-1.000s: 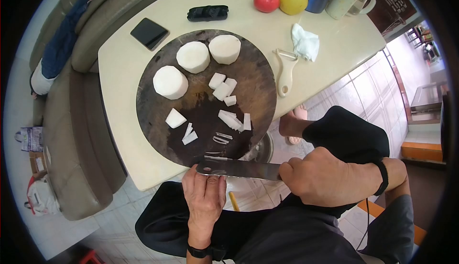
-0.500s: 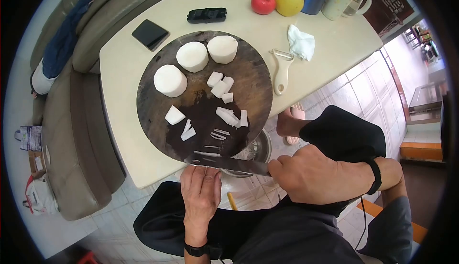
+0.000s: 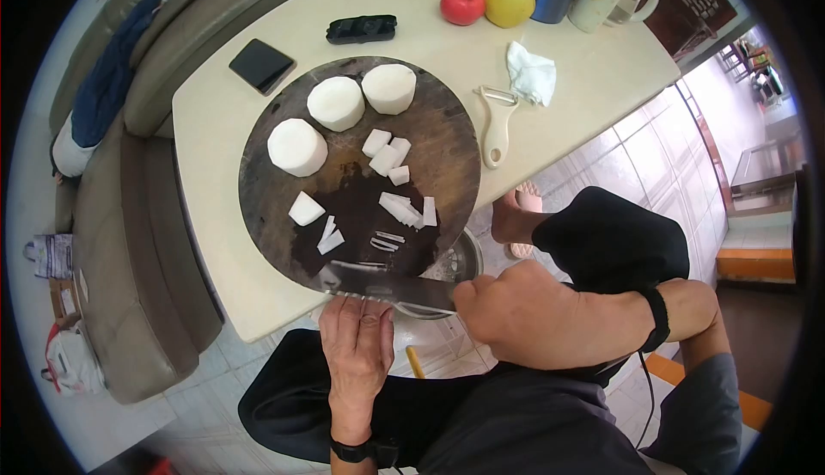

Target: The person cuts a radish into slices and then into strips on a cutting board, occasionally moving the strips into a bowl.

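Knife [image 3: 391,288] position: blade lies flat across the near rim of the round cutting board [image 3: 447,157], long axis left to right, tip pointing left. Right hand [image 3: 524,316] is clamped around the handle at the blade's right end. Left hand [image 3: 357,359] lies flat with fingers extended, fingertips touching the blade's near side, gripping nothing. Thin white strips [image 3: 388,240] lie just beyond the blade; a metal bowl [image 3: 461,260] sits below the rim.

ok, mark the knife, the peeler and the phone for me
knife [image 3: 391,288], head view, middle of the flat blade.
peeler [image 3: 493,138], head view, on its cream handle.
phone [image 3: 262,65], head view, centre of the dark screen.
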A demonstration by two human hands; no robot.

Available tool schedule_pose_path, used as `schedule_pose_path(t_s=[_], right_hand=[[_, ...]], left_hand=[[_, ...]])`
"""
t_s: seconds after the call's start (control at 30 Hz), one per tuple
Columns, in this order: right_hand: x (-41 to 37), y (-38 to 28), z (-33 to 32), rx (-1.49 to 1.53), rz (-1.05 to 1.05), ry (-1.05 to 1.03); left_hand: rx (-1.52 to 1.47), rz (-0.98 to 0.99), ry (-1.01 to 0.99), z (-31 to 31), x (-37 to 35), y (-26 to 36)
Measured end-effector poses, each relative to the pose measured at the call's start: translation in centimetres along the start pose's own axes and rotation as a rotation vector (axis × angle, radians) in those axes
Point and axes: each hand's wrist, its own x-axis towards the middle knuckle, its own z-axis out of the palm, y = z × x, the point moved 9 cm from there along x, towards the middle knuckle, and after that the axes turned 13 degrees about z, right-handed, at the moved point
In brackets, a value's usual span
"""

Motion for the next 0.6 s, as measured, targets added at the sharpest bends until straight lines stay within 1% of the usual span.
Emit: schedule_pose_path(t_s=[0.07, 0.13, 0.23, 0.47, 0.53, 0.6], right_hand=[[-0.2, 0.5, -0.5, 0.029, 0.017, 0.000], [-0.6, 0.6, -0.4, 0.055, 0.016, -0.063], [-1.0, 0.6, -0.3, 0.061, 0.011, -0.083], [-0.7, 0.9, -0.2, 0.056, 0.036, -0.069], [-0.7, 1.0, -0.8, 0.123, 0.033, -0.095], [-0.7, 1.0, -1.2, 0.124, 0.031, -0.108]], left_hand=[[-0.009, -0.006, 0.008, 0.0, 0.1, 0.0], [-0.022, -0.006, 0.010, 0.0, -0.1, -0.1], [-0.026, -0.002, 0.000, 0.1, -0.2, -0.1], [-0.019, -0.009, -0.008, 0.2, 0.0, 0.0], [-0.019, -0.012, 0.000, 0.0, 0.0, -0.2], [-0.035, -0.002, 0.007, 0.1, 0.0, -0.1]])
